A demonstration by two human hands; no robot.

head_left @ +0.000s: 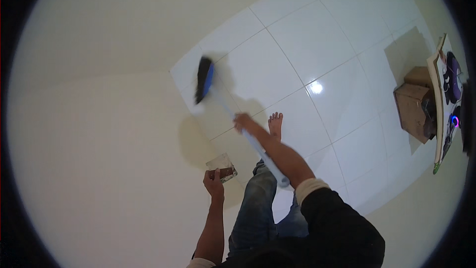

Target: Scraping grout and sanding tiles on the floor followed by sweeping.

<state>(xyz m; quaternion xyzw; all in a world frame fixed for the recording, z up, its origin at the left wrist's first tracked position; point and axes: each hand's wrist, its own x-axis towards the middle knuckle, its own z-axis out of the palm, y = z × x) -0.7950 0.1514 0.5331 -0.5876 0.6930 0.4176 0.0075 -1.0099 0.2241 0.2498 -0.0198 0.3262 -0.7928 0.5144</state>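
Observation:
My right hand is closed around the pale handle of a broom. The broom slants from beside my right forearm up to the left. Its blue head with black bristles is slightly blurred, near the far-left corner of the floor; I cannot tell whether the bristles touch the tiles. Lower down, by the left wall, my left hand grips a flat, squarish, stained pale plate with a brown strip across it, perhaps a scraper. The fingers cover part of it.
White walls rise at the left and far side of the tiled floor. My bare foot stands below the broom head. At the right are a cardboard box and a table bearing a purple-black item and a glowing ring.

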